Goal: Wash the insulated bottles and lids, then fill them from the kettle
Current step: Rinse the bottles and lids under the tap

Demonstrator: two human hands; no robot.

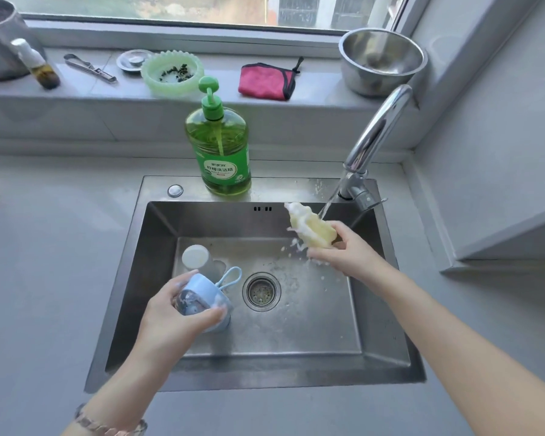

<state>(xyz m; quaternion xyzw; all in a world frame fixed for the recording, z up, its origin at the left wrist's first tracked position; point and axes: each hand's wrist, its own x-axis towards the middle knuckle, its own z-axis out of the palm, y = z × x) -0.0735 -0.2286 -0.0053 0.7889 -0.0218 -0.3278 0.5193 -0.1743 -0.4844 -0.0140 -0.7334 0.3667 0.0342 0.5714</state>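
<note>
While water (pixel 326 206) runs, left hand (pixel 167 316) grips blue lid (pixel 202 294), right hand (pixel 346 251) clasps yellow sponge (pixel 312 229).

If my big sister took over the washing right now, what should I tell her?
Left hand: holds the soapy blue bottle over the sink.
Right hand: holds the foamy yellow sponge under the running tap.
A white lid sits in the sink beside the blue bottle. The dish soap stands behind the sink.
Done: blue bottle soaped, not yet rinsed.
Left: rinse it, wash the rest, then fill from the kettle, which is out of view.
</note>
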